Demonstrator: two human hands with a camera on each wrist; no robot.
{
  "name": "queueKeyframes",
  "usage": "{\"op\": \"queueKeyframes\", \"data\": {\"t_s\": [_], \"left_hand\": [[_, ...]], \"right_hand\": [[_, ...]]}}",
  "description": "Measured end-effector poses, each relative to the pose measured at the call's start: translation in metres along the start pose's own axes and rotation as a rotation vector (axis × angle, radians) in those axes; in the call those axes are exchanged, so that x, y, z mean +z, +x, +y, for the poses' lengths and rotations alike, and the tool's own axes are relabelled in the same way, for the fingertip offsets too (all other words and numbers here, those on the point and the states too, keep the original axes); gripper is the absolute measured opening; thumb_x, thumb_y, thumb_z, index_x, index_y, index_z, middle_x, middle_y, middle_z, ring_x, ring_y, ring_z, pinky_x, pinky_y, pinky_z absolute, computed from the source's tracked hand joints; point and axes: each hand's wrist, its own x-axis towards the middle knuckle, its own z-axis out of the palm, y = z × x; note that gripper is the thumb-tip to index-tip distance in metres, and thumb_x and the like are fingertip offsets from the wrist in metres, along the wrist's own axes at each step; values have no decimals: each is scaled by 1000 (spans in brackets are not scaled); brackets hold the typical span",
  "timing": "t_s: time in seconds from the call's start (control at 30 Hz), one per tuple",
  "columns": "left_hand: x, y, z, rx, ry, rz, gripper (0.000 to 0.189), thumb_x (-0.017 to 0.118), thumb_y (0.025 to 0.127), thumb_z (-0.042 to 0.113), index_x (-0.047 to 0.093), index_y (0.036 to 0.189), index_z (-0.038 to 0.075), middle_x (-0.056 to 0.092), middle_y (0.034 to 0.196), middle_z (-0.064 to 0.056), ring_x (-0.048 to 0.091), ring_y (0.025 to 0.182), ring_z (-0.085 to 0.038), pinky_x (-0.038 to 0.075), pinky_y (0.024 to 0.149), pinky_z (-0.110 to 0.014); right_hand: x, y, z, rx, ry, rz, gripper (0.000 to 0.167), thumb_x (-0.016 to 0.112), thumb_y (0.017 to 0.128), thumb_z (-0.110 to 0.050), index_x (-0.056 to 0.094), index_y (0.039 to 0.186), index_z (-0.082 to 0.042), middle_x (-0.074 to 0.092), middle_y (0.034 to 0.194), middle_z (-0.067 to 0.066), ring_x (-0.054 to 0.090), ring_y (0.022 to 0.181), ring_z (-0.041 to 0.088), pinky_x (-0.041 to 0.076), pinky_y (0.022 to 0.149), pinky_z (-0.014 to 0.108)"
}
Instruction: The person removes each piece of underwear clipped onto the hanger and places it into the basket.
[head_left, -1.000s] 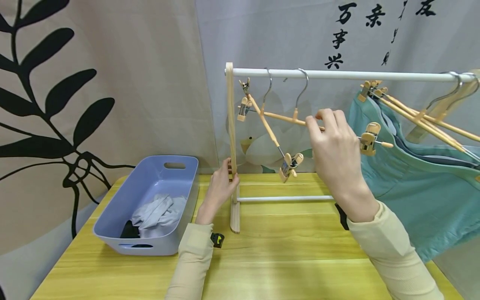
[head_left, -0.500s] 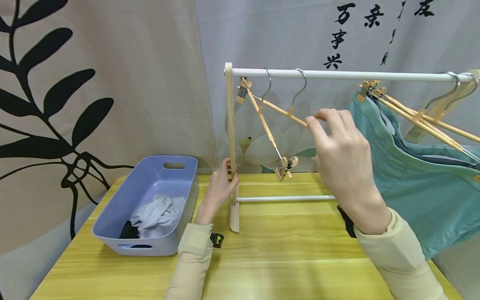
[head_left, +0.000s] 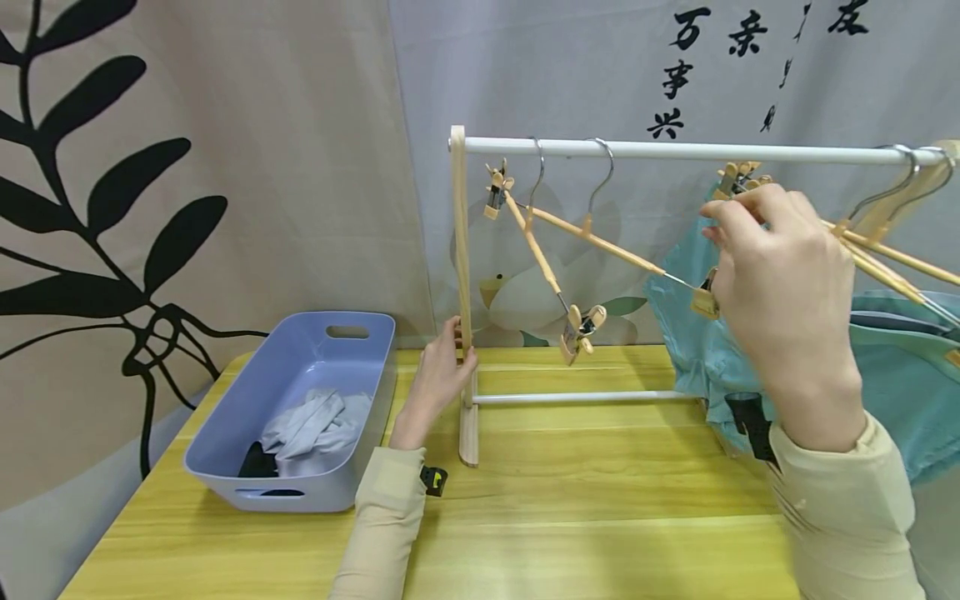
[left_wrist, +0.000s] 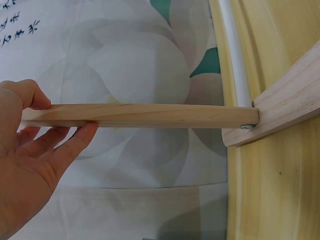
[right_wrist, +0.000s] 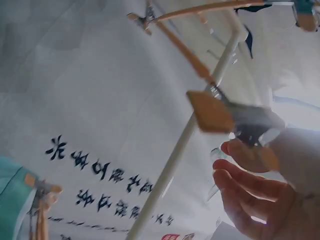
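My left hand (head_left: 441, 375) grips the wooden upright (left_wrist: 150, 115) of a small clothes rack, thumb on one side and fingertips on the other. My right hand (head_left: 787, 292) is raised at the right, fingers loosely bent, with nothing visibly held. Just beside it is the clip (head_left: 705, 298) of a bare clip hanger (head_left: 600, 242); in the right wrist view this clip (right_wrist: 212, 112) overlaps the hand. A second bare hanger (head_left: 534, 246) hangs closer to the upright. Teal garments (head_left: 690, 333) hang from hangers at the right, partly hidden by my right hand and forearm.
A blue plastic basket (head_left: 360, 333) stands on the table at the left, with light crumpled cloth (head_left: 318, 421) and something black (head_left: 258, 461) inside. The white rail (head_left: 675, 150) runs along the top, a lower white bar (head_left: 577, 397) near the table. Behind hangs a printed curtain (head_left: 322, 167).
My right hand has moved right, away from the bare hanger's bar, which shows again. The teal cloth's left part has shifted left. My left hand stays on the upright.
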Motion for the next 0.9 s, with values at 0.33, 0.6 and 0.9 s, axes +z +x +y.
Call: {"op": "queueKeyframes", "data": {"t_s": [0.33,0.6,0.9], "left_hand": [[0,0,1,-3,-13,-3,48,55,90,7,38,133,-5,65,106,-22,68,92,-32,59,69,-32],[0,0,2,-4,-4,0,48,55,89,8,39,133,-4,65,106,-21,69,89,-30,59,69,-33],[0,0,1,-3,9,11,48,57,89,7,39,132,-4,66,105,-21,69,88,-30,58,68,-34]], "right_hand": [[8,-4,53,177,-121,-19,17,58,92,-4,68,103,4,62,97,27,53,88,47,40,67,65],[20,-14,97,447,-245,-42,26,52,94,-8,63,110,10,57,110,32,45,110,50,34,92,62],[28,-22,114,586,-340,-163,32,52,96,-11,56,119,10,53,117,34,42,115,51,29,98,62]]}}
